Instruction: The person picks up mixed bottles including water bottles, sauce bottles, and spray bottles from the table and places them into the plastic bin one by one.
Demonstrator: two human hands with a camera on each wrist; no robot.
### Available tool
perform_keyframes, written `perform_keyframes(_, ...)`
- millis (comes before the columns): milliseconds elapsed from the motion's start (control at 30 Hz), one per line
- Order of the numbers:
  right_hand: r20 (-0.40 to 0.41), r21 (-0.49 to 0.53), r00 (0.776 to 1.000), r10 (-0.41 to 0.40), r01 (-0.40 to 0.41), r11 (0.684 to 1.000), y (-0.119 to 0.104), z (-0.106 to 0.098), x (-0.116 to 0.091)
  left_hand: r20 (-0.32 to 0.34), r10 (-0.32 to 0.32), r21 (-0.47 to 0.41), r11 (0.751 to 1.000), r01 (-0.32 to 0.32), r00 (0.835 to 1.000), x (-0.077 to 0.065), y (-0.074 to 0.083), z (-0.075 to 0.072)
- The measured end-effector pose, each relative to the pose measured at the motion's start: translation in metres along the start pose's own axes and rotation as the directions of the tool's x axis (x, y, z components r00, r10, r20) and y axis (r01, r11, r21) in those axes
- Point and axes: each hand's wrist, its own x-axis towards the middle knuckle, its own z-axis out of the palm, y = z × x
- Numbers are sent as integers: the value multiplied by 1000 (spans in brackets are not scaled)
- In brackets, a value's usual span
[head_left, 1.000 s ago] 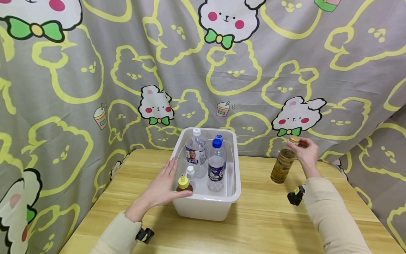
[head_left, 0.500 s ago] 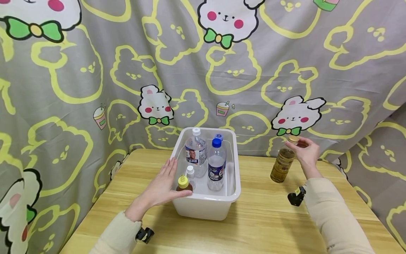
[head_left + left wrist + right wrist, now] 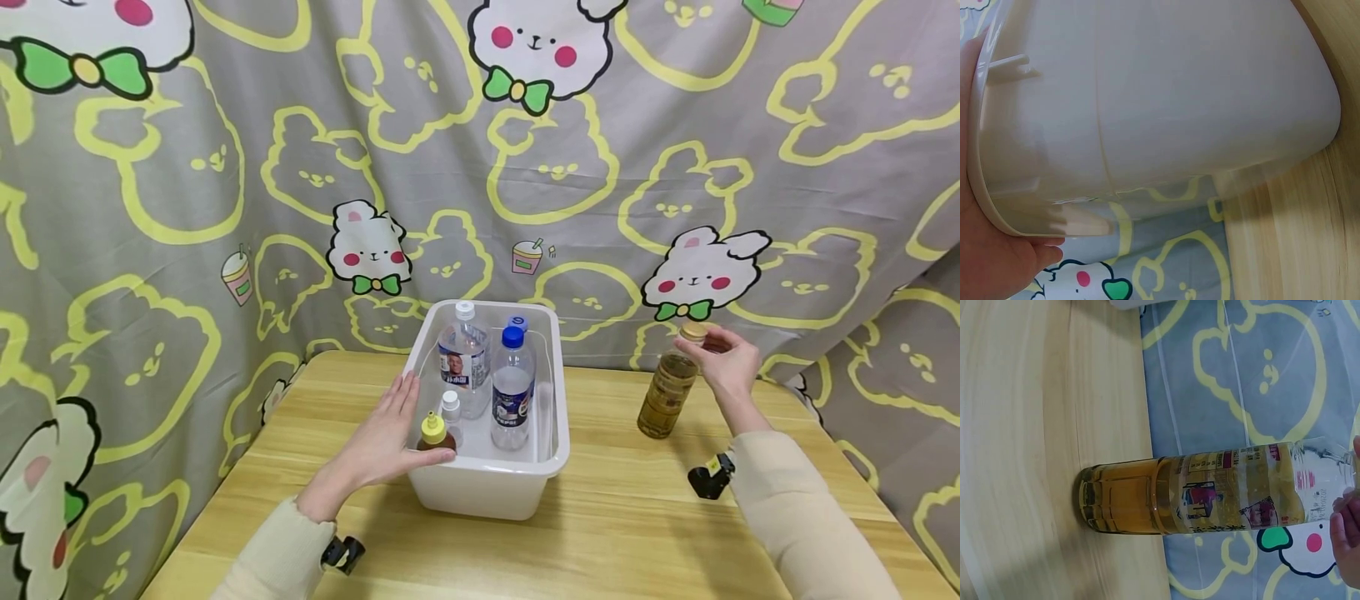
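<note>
At the right of the table, my right hand point(image 3: 723, 362) pinches a bottle of amber drink point(image 3: 666, 396) just under its gold cap. The bottle tilts slightly in the head view, its base close over or on the wood; the right wrist view shows its printed label. My left hand point(image 3: 378, 429) rests on the white plastic bin point(image 3: 487, 492), fingers straight along the left rim and thumb along the front rim. In the bin stand a clear bottle with a white cap point(image 3: 463, 367), a Pepsi bottle point(image 3: 512, 408), a yellow-capped squeeze bottle point(image 3: 433, 432) and a small white-capped bottle point(image 3: 451, 408).
Behind the Pepsi bottle shows another blue cap point(image 3: 518, 323). The wooden table point(image 3: 615, 533) carries the bin near its middle. A patterned grey curtain point(image 3: 450, 150) hangs along the back and sides.
My right hand and forearm have shifted slightly right and nearer, and the base of the amber bottle has come a little nearer. The left hand and the bin stay put.
</note>
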Motion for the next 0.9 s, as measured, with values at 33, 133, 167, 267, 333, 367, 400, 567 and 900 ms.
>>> perform_keyframes(33,4,-6,1000,1,-1,1000,-2,-1,-3,-1,2,-1,1000,-2,1000,0,0,0)
perform_keyframes(133,9,-28,1000,-4,4,1000,-7,-3,-10,1,2,0,1000,-2,1000,0,0,0)
perform_keyframes(167,13,-35,1000,-13,14,999,-7,-4,-11,1,3,1,1000,-3,1000,0,0,0)
perform_keyframes(267,16,-30,999,-34,35,999,-8,-5,-15,-1,6,4,1000,-6,1000,0,0,1)
perform_keyframes(333,18,-26,999,-44,45,999,-10,-6,-19,-2,8,3,1000,-8,1000,0,0,1)
perform_keyframes(367,23,-16,999,-46,46,999,-11,-7,-21,0,6,1,1000,-6,1000,0,0,1)
perform_keyframes(400,26,-4,998,-49,49,999,-13,-8,-23,3,3,0,1000,-3,1000,0,0,1)
perform_keyframes(567,50,11,995,-85,84,996,-21,-11,-36,14,-8,-5,1000,8,1000,0,0,1)
perform_keyframes(900,116,-11,973,-198,201,980,-31,-16,-59,-6,3,-9,1000,-3,1000,0,0,1)
